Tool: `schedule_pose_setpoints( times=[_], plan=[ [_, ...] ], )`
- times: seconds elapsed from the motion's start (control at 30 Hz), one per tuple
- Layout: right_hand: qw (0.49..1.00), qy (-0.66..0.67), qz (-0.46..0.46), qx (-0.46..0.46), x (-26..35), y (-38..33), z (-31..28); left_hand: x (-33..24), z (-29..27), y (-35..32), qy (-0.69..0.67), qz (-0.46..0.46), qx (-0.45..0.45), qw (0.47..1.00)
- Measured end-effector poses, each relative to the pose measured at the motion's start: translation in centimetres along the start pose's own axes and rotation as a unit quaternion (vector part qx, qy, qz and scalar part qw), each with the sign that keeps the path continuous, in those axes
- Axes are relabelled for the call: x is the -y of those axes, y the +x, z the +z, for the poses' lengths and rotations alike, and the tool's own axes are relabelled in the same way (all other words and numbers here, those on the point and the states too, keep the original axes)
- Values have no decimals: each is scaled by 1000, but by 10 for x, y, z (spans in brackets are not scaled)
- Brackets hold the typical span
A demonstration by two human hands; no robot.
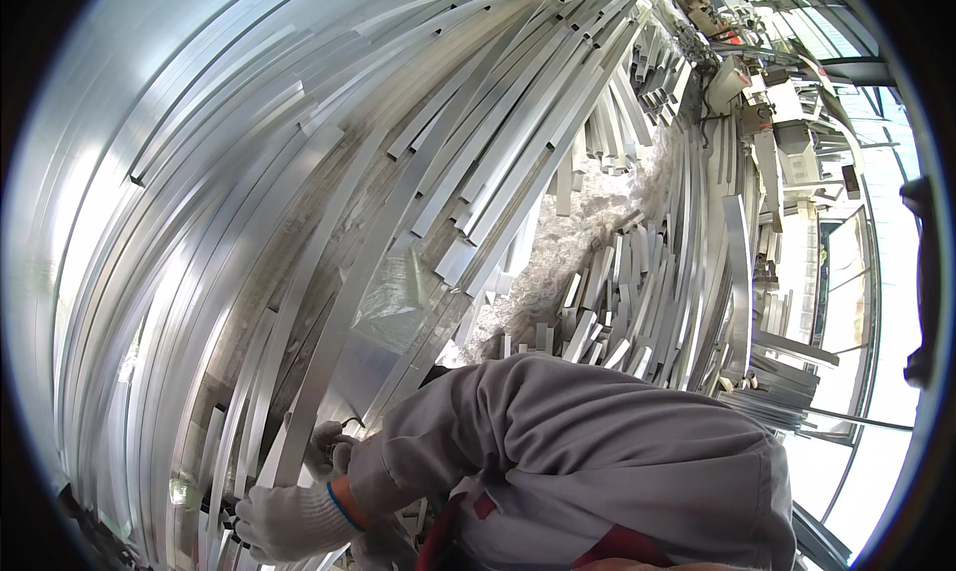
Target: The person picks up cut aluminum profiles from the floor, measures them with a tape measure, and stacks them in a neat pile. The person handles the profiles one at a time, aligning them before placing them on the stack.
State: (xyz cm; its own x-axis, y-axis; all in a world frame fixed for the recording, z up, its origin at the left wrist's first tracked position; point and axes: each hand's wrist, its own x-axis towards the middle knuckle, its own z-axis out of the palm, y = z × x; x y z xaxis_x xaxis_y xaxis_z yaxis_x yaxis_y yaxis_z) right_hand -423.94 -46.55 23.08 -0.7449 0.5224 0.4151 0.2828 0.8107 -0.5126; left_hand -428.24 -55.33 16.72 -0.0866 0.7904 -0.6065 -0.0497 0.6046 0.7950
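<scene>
A great stack of long silver aluminium strips (299, 223) fills the left and middle of the view. My right hand (284, 519), in a white knit glove with a blue cuff edge, reaches across from a grey sleeve (558, 432) and closes around the near end of one strip (299, 422) at the bottom left. My left hand (327, 450), also gloved, sits just above and behind the right cuff, with its fingers curled on the same bundle of strip ends. Its arm is hidden under the right sleeve.
Short cut-off aluminium pieces (607, 317) lie heaped to the right of the stack, on crumpled clear plastic film (588, 228). Machines and benches (772, 108) stand at the upper right. More strips and glass panels (846, 302) line the right side.
</scene>
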Motion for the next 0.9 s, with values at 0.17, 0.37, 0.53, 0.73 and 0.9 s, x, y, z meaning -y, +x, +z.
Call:
schedule_pose_setpoints(
  times=[0.17,0.37,0.53,0.73,0.9],
  plan=[
    [993,46,-2,-107,72,17,-11,-12,-28,-3,-4,34,-2,999],
    [990,50,-32,-131,54,-6,-48,-17,-76,-18,-30,75,-44,996],
    [986,-66,148,-46,-64,-109,-108,-13,-151,-57,-45,153,-94,983],
    [916,-231,315,84,-206,-187,-168,-6,-235,-126,-167,146,-347,911],
    [925,-239,280,96,-255,-184,-184,-6,-306,-174,-473,182,-385,771]
  ],
)
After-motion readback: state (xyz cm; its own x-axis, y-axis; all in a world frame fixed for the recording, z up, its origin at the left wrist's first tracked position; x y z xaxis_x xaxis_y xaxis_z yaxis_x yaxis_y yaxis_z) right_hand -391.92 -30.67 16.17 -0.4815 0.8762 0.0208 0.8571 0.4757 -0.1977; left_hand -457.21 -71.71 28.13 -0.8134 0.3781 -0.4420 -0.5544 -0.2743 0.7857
